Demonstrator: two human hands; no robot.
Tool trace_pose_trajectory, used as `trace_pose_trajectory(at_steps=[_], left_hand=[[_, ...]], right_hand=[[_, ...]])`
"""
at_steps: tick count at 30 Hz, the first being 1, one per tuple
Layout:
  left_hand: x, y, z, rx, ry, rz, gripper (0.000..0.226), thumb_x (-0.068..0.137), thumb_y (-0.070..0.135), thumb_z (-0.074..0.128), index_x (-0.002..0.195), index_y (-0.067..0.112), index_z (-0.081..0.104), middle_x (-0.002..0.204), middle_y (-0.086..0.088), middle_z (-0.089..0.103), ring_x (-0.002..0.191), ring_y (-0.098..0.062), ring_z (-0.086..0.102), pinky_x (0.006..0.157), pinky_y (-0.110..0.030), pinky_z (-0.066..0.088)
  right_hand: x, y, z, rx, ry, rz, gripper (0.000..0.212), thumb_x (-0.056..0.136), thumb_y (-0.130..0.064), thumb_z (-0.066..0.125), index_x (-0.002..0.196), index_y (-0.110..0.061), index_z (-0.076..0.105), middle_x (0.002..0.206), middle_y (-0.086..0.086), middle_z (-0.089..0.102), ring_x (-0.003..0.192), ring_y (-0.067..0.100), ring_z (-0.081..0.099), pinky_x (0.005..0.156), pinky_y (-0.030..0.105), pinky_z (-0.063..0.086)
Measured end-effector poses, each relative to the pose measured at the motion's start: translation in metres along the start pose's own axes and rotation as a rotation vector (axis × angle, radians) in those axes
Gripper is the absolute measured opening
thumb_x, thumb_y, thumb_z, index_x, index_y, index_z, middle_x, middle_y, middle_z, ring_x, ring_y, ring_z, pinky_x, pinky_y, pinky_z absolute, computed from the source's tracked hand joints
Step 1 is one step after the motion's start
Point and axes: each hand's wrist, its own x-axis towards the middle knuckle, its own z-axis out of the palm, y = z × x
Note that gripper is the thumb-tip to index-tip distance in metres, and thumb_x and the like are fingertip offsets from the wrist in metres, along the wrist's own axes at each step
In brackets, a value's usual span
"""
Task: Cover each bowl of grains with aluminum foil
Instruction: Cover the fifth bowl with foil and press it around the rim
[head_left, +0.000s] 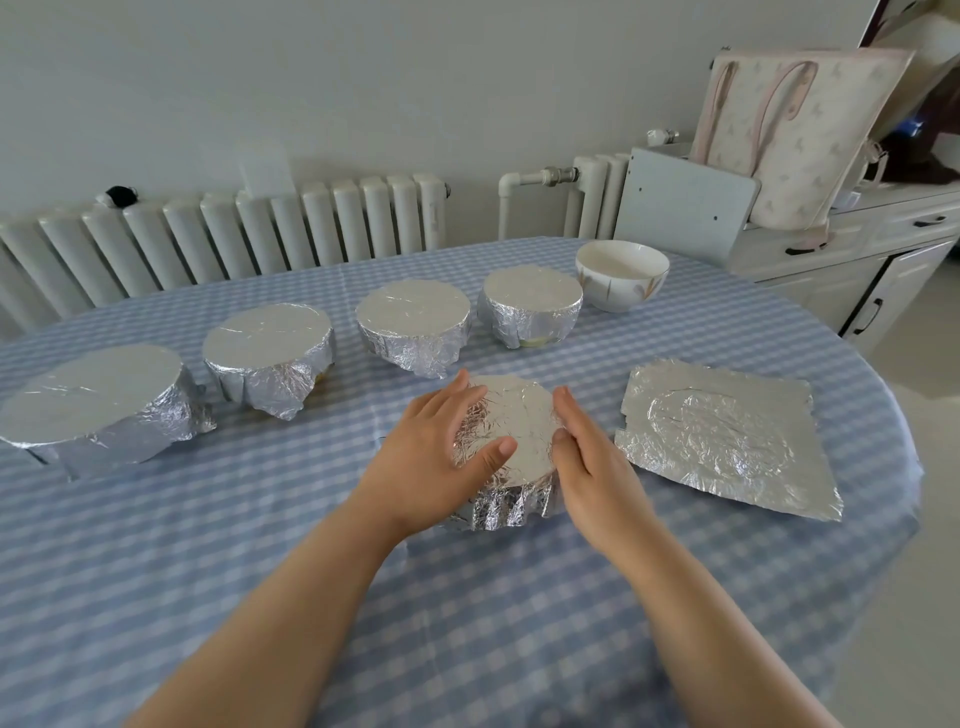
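Observation:
A foil-covered bowl (514, 441) stands in the middle of the table. My left hand (441, 457) cups its left side, thumb lying across the flat foil top. My right hand (587, 462) presses flat against its right side. Behind it runs a row of several foil-wrapped bowls, from the far-left one (98, 405) to the far-right one (530, 306). An uncovered white bowl (621, 273) with pale grains stands at the right end of the row. A loose, crinkled foil sheet (727, 436) lies flat to the right of my hands.
The table wears a blue checked cloth (363, 597); its rounded edge curves close by on the right. A white radiator (234, 234) lines the wall behind. A white cabinet (857, 260) with a tote bag (800, 124) stands at the back right.

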Motion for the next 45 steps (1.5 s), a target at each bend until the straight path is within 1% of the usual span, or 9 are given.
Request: trace_pose_trajectory(at_steps=[3,6,11,17,20,24,30,38,45], left_hand=[[0.0,0.001,-0.001,0.003,-0.015,-0.008,0.097,0.071,0.086,0.031,0.149,0.029,0.032,0.16,0.013,0.018,0.144,-0.006,0.018,0.11,-0.02,0.017],[0.0,0.001,-0.001,0.008,-0.015,-0.008,0.094,0.07,0.086,0.031,0.148,0.033,0.032,0.16,0.014,0.017,0.143,-0.005,0.017,0.109,-0.02,0.017],[-0.001,0.003,0.0,0.0,-0.017,-0.01,0.09,0.071,0.086,0.03,0.146,0.038,0.035,0.16,0.015,0.016,0.143,-0.006,0.016,0.112,-0.025,0.018],[-0.002,0.003,0.001,-0.002,-0.001,-0.017,0.09,0.071,0.086,0.028,0.146,0.037,0.035,0.16,0.015,0.017,0.144,-0.006,0.016,0.11,-0.023,0.016],[-0.002,0.003,0.003,0.006,0.013,-0.026,0.09,0.071,0.087,0.027,0.145,0.036,0.037,0.16,0.015,0.018,0.143,-0.006,0.016,0.109,-0.023,0.017],[-0.002,0.004,0.005,0.01,0.041,-0.042,0.091,0.07,0.086,0.027,0.143,0.033,0.042,0.16,0.013,0.02,0.143,-0.008,0.018,0.109,-0.023,0.018],[-0.003,0.005,0.009,-0.001,0.092,-0.066,0.093,0.07,0.087,0.026,0.141,0.031,0.045,0.159,0.012,0.022,0.142,-0.008,0.02,0.107,-0.02,0.018],[-0.003,0.003,0.01,-0.049,0.12,-0.091,0.094,0.069,0.088,0.027,0.14,0.03,0.047,0.158,0.013,0.023,0.143,-0.008,0.021,0.108,-0.018,0.016],[-0.003,-0.005,0.011,-0.171,0.144,-0.135,0.089,0.07,0.087,0.032,0.137,0.032,0.051,0.156,0.015,0.028,0.141,-0.005,0.025,0.109,-0.022,0.021]], right_hand=[[-0.006,0.008,0.005,0.189,0.12,0.055,0.04,0.1,-0.032,0.045,0.139,-0.027,0.041,0.133,-0.011,0.049,0.117,0.003,0.05,0.101,0.025,0.037],[-0.01,0.012,0.007,0.301,0.177,0.136,0.013,0.096,-0.036,0.053,0.108,-0.032,0.056,0.111,-0.003,0.065,0.102,0.012,0.063,0.094,0.042,0.049],[-0.007,0.004,0.01,0.569,0.256,0.241,0.012,0.096,-0.028,0.057,0.091,-0.019,0.064,0.068,-0.005,0.063,0.067,0.016,0.059,0.071,0.041,0.048],[-0.003,0.001,0.017,0.573,0.362,0.316,0.032,0.094,-0.039,0.056,0.068,-0.021,0.061,0.067,0.003,0.057,0.061,0.02,0.053,0.063,0.036,0.042],[-0.003,0.0,0.017,0.632,0.353,0.336,0.028,0.096,-0.032,0.056,0.077,-0.014,0.067,0.061,-0.001,0.058,0.06,0.019,0.051,0.061,0.037,0.043],[0.0,0.0,0.016,0.755,0.382,0.359,0.014,0.093,-0.027,0.062,0.101,-0.015,0.064,0.074,0.001,0.066,0.065,0.014,0.059,0.064,0.038,0.05],[0.006,-0.004,0.011,0.793,0.376,0.409,0.027,0.091,-0.021,0.064,0.07,-0.009,0.053,0.053,0.001,0.048,0.038,0.009,0.041,0.035,0.019,0.034],[0.016,0.001,0.014,0.843,0.344,0.402,0.018,0.091,-0.022,0.065,0.089,-0.004,0.064,0.071,0.009,0.059,0.058,0.014,0.05,0.054,0.029,0.043],[0.014,-0.005,0.022,0.691,0.431,0.277,0.019,0.092,-0.024,0.065,0.082,-0.008,0.066,0.049,-0.005,0.055,0.043,0.009,0.046,0.046,0.024,0.04]])
